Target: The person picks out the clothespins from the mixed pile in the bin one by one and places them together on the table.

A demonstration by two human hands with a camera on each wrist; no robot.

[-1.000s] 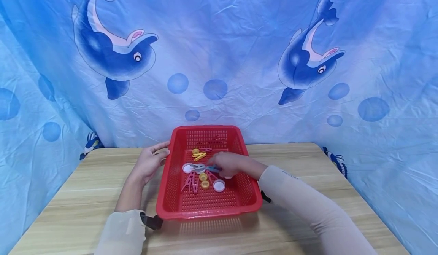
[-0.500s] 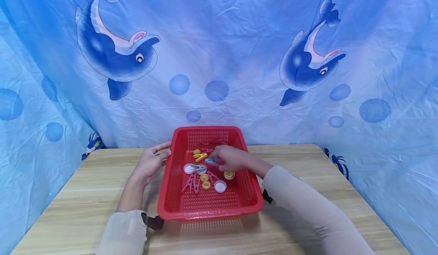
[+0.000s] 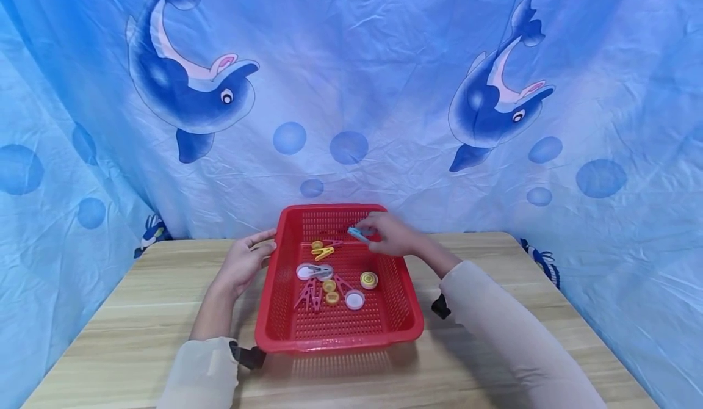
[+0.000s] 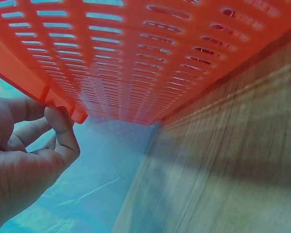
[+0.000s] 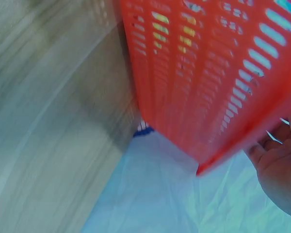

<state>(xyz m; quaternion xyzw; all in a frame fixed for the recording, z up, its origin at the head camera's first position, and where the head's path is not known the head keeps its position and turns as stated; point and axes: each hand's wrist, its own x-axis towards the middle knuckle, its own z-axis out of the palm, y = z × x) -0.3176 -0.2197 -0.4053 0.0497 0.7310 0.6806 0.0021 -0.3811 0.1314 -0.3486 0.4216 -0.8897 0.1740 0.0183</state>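
Observation:
In the head view my right hand (image 3: 392, 235) pinches a light blue clothespin (image 3: 357, 234) above the far right part of a red plastic basket (image 3: 340, 342). My left hand (image 3: 241, 267) is at the basket's left side. Its thumb and fingers (image 4: 63, 128) grip the rim in the left wrist view. Inside the basket lie several pink clothespins (image 3: 315, 299), a yellow clothespin (image 3: 324, 253) and a grey one (image 3: 318, 270) lying across white bottle caps (image 3: 304, 271). Yellow caps (image 3: 332, 298) and another white cap (image 3: 354, 300) lie nearby. In the right wrist view the basket wall hides the clothespin.
The basket stands on a wooden table (image 3: 132, 323). Behind it hangs a blue curtain (image 3: 395, 79) printed with dolphins. A round cap with a yellow centre (image 3: 369, 280) lies toward the basket's right wall.
My right hand has lifted the light blue clothespin off the pile and moved it up toward the basket's far right. The yellow-centred cap now shows fully. My left hand stays at the rim.

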